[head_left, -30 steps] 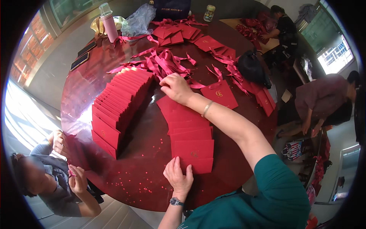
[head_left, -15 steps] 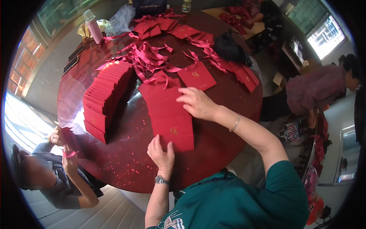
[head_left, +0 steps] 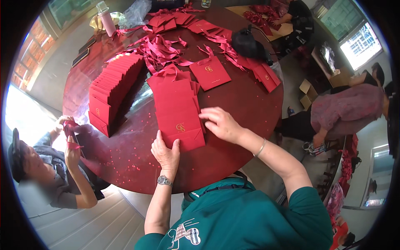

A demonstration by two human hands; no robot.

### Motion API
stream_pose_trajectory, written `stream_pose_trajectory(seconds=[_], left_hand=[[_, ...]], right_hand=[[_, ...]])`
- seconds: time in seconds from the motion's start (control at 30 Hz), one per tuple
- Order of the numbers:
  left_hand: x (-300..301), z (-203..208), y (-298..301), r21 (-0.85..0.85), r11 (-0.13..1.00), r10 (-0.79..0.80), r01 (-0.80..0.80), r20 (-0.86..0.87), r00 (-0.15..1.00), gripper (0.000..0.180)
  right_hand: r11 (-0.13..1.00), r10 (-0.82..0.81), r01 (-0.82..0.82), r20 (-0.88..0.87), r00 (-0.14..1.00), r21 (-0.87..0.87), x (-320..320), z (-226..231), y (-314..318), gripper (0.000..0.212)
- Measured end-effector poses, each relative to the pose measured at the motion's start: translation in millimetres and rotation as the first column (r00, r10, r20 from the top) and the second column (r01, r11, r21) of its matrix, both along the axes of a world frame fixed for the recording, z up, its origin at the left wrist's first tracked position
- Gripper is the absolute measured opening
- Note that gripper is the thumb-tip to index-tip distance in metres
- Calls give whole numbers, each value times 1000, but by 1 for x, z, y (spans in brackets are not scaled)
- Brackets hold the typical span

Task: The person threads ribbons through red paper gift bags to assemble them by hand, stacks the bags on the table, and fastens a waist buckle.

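Note:
A flat red paper gift bag [head_left: 177, 104] with a gold emblem lies in front of me on top of several others, whose edges stick out at its right. My left hand [head_left: 165, 152] rests at its lower left corner, fingers and thumb apart against the bag. Beside its right edge is my right hand [head_left: 223, 125], open, with fingertips at or near the edge; I cannot tell whether they touch. Another red gift bag [head_left: 210, 73] with ribbon handles lies just beyond. To the left, a long overlapping row of red bags [head_left: 113, 85] leans in a fan.
The round dark red table [head_left: 146, 164] carries a heap of red ribbons [head_left: 160, 50], more bags [head_left: 166, 23] at the far side, a black bag [head_left: 250, 46], a pink bottle [head_left: 107, 23] and a phone [head_left: 80, 57]. A person [head_left: 71, 166] holds red ribbon at the left.
The bag's folded-open upper part now lies flat in line with the pile. My right hand has moved from its top down to its right edge. My left hand stays at the lower left.

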State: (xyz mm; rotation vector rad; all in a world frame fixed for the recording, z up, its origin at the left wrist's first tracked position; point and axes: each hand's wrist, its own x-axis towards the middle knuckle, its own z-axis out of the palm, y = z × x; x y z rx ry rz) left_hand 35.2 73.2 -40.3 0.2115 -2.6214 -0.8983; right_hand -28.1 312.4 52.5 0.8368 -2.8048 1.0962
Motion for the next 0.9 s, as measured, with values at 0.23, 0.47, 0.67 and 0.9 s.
stream_pose_trajectory(seconds=[0.23, 0.47, 0.67, 0.9], left_hand=[[9, 0, 14, -112, 994, -11, 10, -8, 1000, 79], [5, 2, 13, -117, 993, -34, 25, -77, 996, 60], [10, 1, 7, -131, 991, -32, 15, -124, 992, 48], [7, -7, 12, -28, 999, -25, 21, -164, 986, 38]], right_hand=[[964, -152, 127, -94, 984, -234, -141, -12, -59, 32], [966, -252, 254, -34, 967, 51, -210, -45, -85, 33], [886, -109, 156, 131, 985, -437, -138, -26, -49, 39], [815, 156, -13, 197, 968, -579, -23, -19, 9, 23]])
